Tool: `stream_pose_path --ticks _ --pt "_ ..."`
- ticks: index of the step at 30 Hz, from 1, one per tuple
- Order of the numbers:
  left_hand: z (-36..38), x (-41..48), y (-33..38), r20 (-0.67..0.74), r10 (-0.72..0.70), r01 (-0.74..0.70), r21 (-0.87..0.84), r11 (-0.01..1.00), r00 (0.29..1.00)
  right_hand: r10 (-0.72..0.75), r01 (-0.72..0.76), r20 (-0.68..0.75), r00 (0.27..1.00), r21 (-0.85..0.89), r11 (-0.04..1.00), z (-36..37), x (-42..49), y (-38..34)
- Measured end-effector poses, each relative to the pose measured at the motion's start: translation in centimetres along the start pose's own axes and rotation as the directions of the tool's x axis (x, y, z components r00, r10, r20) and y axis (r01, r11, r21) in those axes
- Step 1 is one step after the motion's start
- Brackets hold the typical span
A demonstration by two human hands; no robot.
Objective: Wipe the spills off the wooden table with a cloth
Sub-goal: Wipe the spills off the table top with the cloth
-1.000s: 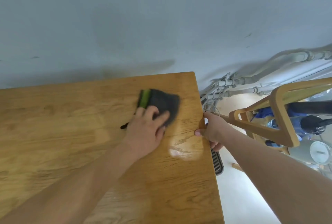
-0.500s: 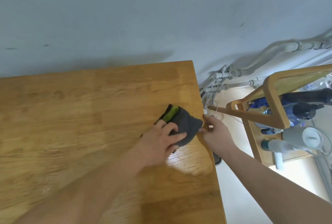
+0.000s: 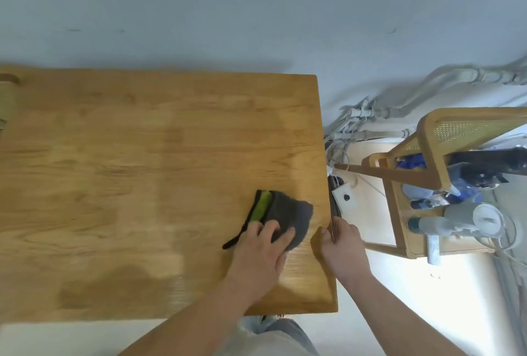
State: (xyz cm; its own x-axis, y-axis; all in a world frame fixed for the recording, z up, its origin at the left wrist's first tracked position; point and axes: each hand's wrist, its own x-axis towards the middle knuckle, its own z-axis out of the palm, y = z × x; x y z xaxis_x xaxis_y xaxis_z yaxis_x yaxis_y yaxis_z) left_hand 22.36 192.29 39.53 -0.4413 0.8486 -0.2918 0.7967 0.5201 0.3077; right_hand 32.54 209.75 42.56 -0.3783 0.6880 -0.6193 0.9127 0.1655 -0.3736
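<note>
Beside the right hand [image 3: 343,244] gripping the wooden table [image 3: 142,156] edge, the flat left hand [image 3: 261,253] has wiped the cloth [image 3: 288,213] nearer; far corner likely done

Bright, soft daylight; pale glare streaks the light-brown wooden table [image 3: 142,156]; wide-angle bending at edges, slight overall blur.

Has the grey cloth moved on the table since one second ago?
Yes. The cloth has slid toward the person, away from the far right corner of the table.
</note>
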Motion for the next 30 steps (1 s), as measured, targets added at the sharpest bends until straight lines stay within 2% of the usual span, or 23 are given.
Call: stream_pose_path --ticks 2,3,4,5,7,9,10,12,14,16,18,22,24,26,27,30 --pt "0.6 -1.9 -0.8 0.101 0.227 -0.229 0.001 0.974 0.969 -0.017 0.017 0.010 1.000 -0.012 1.000 0.2 -1.3 1.6" --pt "0.5 -2.7 -2.0 0.104 0.284 -0.288 0.022 0.957 0.953 -0.021 0.022 0.017 1.000 -0.016 1.000 0.0 -2.1 2.2" --pt "0.4 -3.6 -3.5 0.095 0.283 -0.289 0.053 0.956 0.954 -0.018 0.019 0.021 1.000 -0.009 1.000 -0.1 -3.0 2.7" --pt "0.3 -4.4 -4.9 0.063 0.225 -0.229 0.068 0.971 0.972 -0.020 0.020 0.024 1.000 0.007 1.000 -0.2 -3.8 3.4" --pt "0.0 -6.2 -5.9 -0.050 -0.068 0.069 0.026 0.997 0.996 -0.025 0.025 0.029 0.999 0.020 0.999 -0.3 -5.5 4.4" --pt "0.4 -7.2 -3.5 -0.121 -0.395 0.388 -0.073 0.919 0.911 -0.046 0.045 0.025 0.999 0.031 0.998 -0.2 -6.8 5.1" --pt "0.7 -7.3 -1.5 -0.123 -0.502 0.495 -0.084 0.865 0.856 -0.066 0.065 0.023 0.998 0.038 0.997 -0.1 -7.3 5.4" --pt "1.4 -7.4 2.5 -0.086 -0.589 0.579 -0.114 0.807 0.804 -0.104 0.102 0.033 0.994 0.041 0.994 0.0 -8.4 5.5" --pt "2.1 -7.9 5.6 -0.047 -0.492 0.486 -0.105 0.868 0.869 -0.150 0.147 0.056 0.987 0.044 0.988 0.4 -9.1 5.8" --pt "2.4 -8.9 6.8 0.006 -0.300 0.300 -0.032 0.953 0.954 -0.174 0.174 0.090 0.981 0.004 0.985 0.8 -9.8 5.6" --pt "2.2 -9.6 6.0 0.046 -0.174 0.174 0.016 0.985 0.984 -0.202 0.208 0.130 0.971 -0.032 0.978 1.3 -10.3 5.0" --pt "1.9 -11.8 1.0 -0.019 -0.108 0.109 0.062 0.992 0.994 -0.227 0.244 0.211 0.951 -0.056 0.968 2.5 -11.1 2.5" --pt "2.4 -14.1 -3.2 -0.080 -0.152 0.157 0.060 0.986 0.985 -0.240 0.265 0.232 0.942 -0.081 0.961 3.7 -11.4 1.2" --pt "2.7 -17.1 -8.4 -0.194 -0.302 0.309 0.008 0.951 0.933 -0.264 0.295 0.250 0.932 -0.098 0.950 5.1 -12.0 -0.6" --pt "2.8 -18.5 -11.0 -0.249 -0.394 0.401 -0.021 0.916 0.885 -0.276 0.310 0.258 0.926 -0.103 0.945 5.9 -12.2 -1.5" --pt "2.4 -20.2 -15.7 -0.275 -0.669 0.651 -0.169 0.740 0.690 -0.300 0.338 0.272 0.915 -0.106 0.935 9.0 -12.8 -4.7"
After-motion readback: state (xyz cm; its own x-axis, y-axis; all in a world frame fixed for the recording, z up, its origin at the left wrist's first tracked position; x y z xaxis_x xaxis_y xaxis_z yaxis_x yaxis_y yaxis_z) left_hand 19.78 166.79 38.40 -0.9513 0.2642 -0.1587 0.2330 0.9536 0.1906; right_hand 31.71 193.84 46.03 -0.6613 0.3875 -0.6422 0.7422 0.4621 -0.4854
